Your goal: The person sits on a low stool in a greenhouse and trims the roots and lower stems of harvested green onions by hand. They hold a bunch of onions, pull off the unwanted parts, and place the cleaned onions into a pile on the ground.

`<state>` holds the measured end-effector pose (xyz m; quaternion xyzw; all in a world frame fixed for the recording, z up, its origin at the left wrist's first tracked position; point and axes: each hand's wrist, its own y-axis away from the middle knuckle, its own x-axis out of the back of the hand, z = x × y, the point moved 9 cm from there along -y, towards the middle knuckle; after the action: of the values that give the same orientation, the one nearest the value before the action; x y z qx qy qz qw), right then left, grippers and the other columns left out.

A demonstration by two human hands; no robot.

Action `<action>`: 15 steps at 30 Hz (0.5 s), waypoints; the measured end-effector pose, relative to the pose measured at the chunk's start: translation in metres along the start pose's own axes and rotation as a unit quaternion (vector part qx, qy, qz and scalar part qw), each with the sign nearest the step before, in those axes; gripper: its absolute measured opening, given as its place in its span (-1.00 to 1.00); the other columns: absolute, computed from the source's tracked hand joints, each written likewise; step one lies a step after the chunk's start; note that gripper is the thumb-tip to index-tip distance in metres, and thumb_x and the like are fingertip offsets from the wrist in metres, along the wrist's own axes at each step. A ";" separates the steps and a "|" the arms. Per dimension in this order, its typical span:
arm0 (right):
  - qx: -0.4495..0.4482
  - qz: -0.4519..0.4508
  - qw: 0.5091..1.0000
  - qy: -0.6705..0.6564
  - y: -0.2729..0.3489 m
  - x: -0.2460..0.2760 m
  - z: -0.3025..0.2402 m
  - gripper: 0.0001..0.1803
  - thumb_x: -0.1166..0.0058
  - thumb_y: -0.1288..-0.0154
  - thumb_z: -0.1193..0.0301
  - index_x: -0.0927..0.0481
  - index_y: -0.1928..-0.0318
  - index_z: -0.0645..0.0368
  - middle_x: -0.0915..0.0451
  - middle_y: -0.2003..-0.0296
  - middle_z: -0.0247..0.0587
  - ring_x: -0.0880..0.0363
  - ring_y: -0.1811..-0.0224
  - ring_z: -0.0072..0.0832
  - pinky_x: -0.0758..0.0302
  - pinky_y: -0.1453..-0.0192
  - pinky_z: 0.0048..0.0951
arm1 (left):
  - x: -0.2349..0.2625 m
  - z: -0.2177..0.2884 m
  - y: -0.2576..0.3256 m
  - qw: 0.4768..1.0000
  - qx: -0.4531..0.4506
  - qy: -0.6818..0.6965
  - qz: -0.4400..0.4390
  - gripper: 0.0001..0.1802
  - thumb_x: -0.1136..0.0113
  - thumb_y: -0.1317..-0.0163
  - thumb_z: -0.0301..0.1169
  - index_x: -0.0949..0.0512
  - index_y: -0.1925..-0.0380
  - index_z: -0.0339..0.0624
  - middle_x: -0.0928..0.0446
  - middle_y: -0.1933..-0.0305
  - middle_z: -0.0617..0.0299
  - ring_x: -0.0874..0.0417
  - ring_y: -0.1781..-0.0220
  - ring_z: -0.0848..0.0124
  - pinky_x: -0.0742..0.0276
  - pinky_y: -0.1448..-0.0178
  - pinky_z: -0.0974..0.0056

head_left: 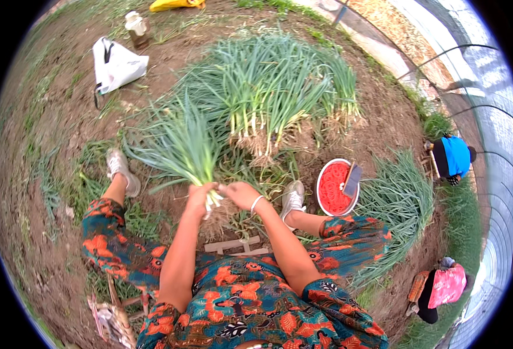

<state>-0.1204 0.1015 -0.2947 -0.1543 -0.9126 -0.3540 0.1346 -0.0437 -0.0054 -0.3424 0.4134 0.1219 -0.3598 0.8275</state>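
Observation:
My left hand (197, 198) is wrapped round a bunch of green onions (193, 152). Its long leaves fan away from me, while the white stem ends and shaggy roots hang below the fist. My right hand (242, 195), with a white bracelet at the wrist, comes against the bunch from the right. Its fingers are curled together at the stems; whatever they pinch is too small to tell. Beyond lies a large heap of green onions (274, 87), roots toward me. On the right, a white-rimmed tub (319, 200) holds red ties or bands.
A blue-grey flat piece (353, 181) rests on the tub's edge. More green onions (404, 195) lie to its right. Two people (451, 157) (446, 287) crouch at the far right. A white bag (117, 67) and a bottle (136, 30) stand at the back left.

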 end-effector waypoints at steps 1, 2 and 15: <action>0.009 0.155 0.988 -0.006 -0.001 0.044 0.005 -0.50 0.15 -0.31 0.03 -0.54 0.32 0.27 -0.58 0.37 0.08 -0.58 0.35 -0.03 -0.46 0.19 -0.20 | 0.001 0.016 0.000 1.000 -0.018 -0.016 0.008 -0.78 -0.23 0.00 -0.59 -0.46 0.33 -0.39 -0.54 0.46 0.06 -0.62 0.55 0.33 -0.60 0.57 0.30; 0.019 0.282 0.959 -0.036 0.002 0.079 0.012 -0.52 0.13 -0.30 0.04 -0.51 0.37 0.27 -0.57 0.42 0.05 -0.57 0.38 -0.06 -0.45 0.21 -0.22 | 0.000 0.037 0.000 0.998 -0.059 -0.016 -0.006 -0.81 -0.24 0.00 -0.57 -0.45 0.39 -0.38 -0.53 0.50 0.10 -0.62 0.55 0.35 -0.62 0.59 0.29; 0.139 0.504 0.818 -0.239 -0.021 0.188 0.038 -0.82 -0.15 -0.19 0.41 -0.54 0.30 0.29 -0.56 0.45 -0.23 -0.54 0.45 -0.49 -0.46 0.37 -0.45 | 0.021 -0.024 -0.027 0.992 0.119 0.051 0.010 -0.78 -0.10 -0.09 -0.55 -0.45 0.25 -0.43 -0.56 0.42 0.04 -0.64 0.46 0.33 -0.60 0.55 0.39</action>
<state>-0.3057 0.1484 -0.2679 -0.6519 -0.7505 -0.0581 0.0916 -0.0450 -0.0078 -0.3841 0.5281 0.1155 -0.3419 0.7687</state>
